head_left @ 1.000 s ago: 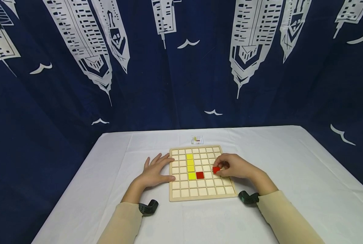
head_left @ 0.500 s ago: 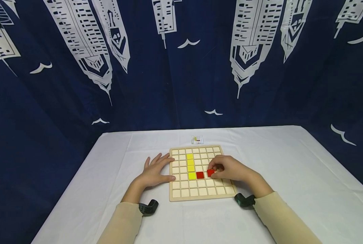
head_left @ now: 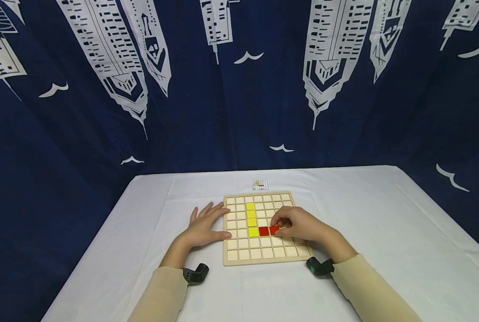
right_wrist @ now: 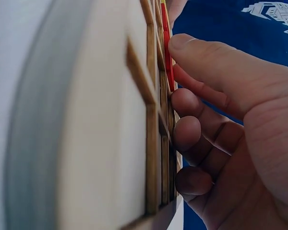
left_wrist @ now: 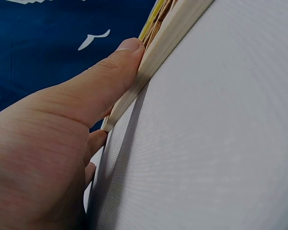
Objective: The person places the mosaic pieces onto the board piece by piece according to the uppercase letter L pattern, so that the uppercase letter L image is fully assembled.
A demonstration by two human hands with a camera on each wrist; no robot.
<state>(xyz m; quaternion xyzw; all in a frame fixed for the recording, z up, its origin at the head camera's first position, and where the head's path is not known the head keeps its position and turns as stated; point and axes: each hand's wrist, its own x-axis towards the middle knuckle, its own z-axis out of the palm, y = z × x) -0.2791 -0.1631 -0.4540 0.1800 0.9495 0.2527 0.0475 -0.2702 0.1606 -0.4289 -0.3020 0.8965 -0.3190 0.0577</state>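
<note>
A wooden grid board [head_left: 263, 263] lies on the white table. Several yellow square tiles [head_left: 251, 222] form a column in its cells, and a red tile [head_left: 263, 231] sits right of the lowest one. Just right of that, my right hand [head_left: 302, 223] pinches a second red tile [head_left: 274, 230] between thumb and fingers, at the neighbouring cell. In the right wrist view the thumb [right_wrist: 197, 52] is at the red tile's edge, the other fingers curled near the board. My left hand [head_left: 202, 228] rests with spread fingers on the board's left edge; its thumb [left_wrist: 120, 62] presses the rim.
A small printed grid card [head_left: 260, 184] lies behind the board, with yellow and red cells on it. A dark blue curtain [head_left: 231, 103] with white building prints hangs behind the table [head_left: 175, 188]. Each wrist wears a black camera device [head_left: 196, 273].
My right hand has moved left and slightly toward me, carrying the red tile from the board's right side to beside the other red tile. The left hand has stayed still.
</note>
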